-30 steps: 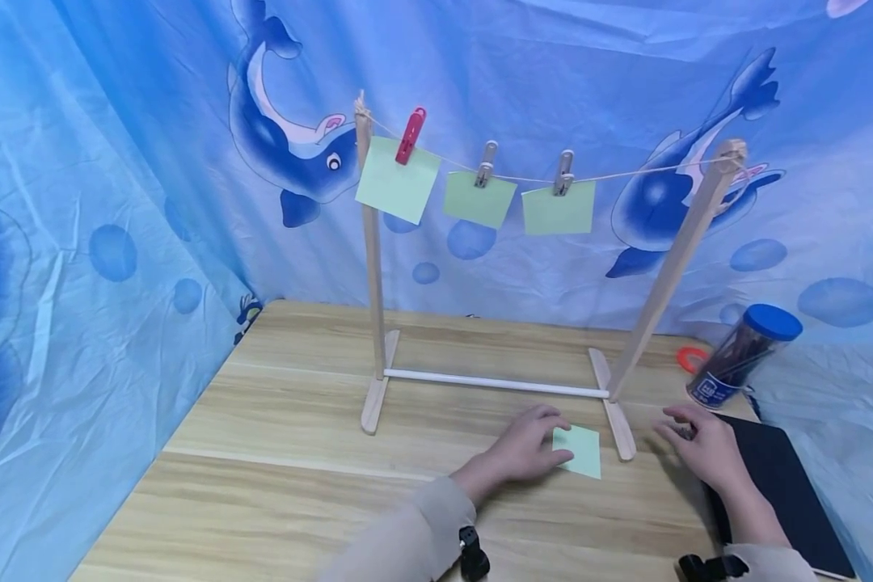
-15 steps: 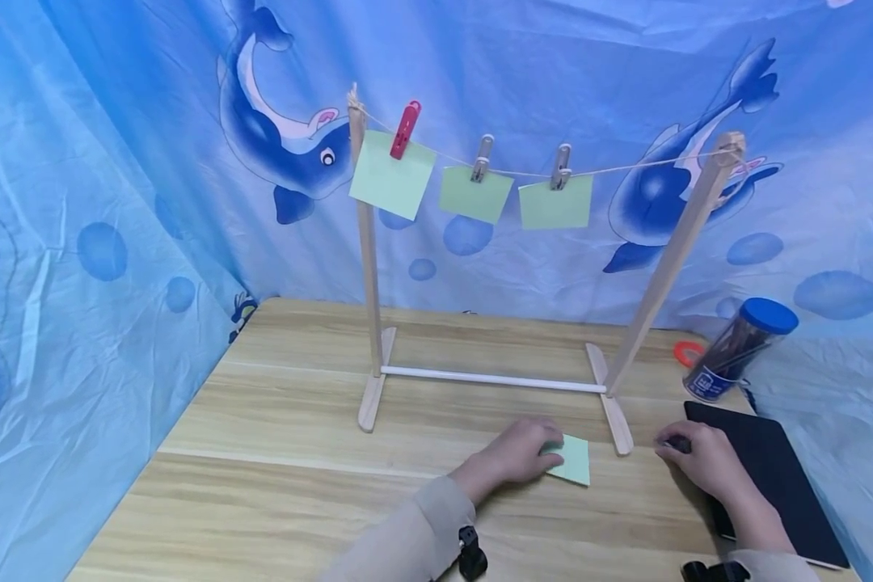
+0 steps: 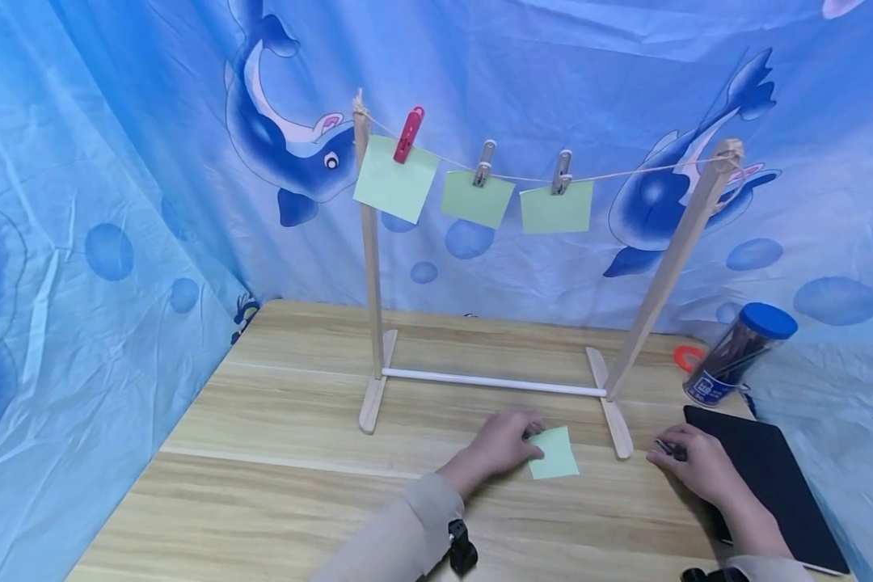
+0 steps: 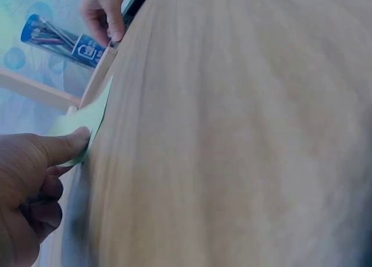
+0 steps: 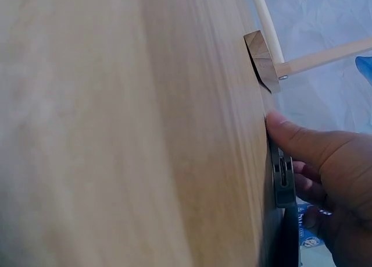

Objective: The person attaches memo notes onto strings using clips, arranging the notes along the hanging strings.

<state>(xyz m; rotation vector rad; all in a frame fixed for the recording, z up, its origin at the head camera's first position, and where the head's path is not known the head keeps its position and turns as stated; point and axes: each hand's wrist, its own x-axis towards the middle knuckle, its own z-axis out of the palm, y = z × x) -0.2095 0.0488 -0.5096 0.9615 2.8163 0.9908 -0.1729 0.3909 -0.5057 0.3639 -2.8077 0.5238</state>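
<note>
My left hand (image 3: 505, 443) pinches a pale green square paper note (image 3: 554, 454) by its left edge, low over the table. In the left wrist view the thumb lies on the note (image 4: 87, 118), which bends slightly. Over at the right, my right hand (image 3: 702, 465) grips a dark grey clothespin (image 5: 283, 177) between thumb and fingers, close to the tabletop. A wooden stand (image 3: 373, 291) carries a string (image 3: 640, 171), where three green notes hang. A red clothespin (image 3: 410, 135) holds the left note (image 3: 396, 179); grey clothespins (image 3: 483, 163) hold the other two.
Right of my right hand lies a black flat pad (image 3: 778, 485). Behind it stands a clear jar (image 3: 735, 356) with a blue lid, beside an orange-red ring (image 3: 687, 357). A white rod (image 3: 491, 382) joins the stand's wooden feet (image 3: 614, 420). A blue dolphin-print curtain (image 3: 538, 73) encloses the table.
My left hand has taken hold of the note and drawn it a little to the left. My right hand has closed around the dark clothespin, staying near the same spot.
</note>
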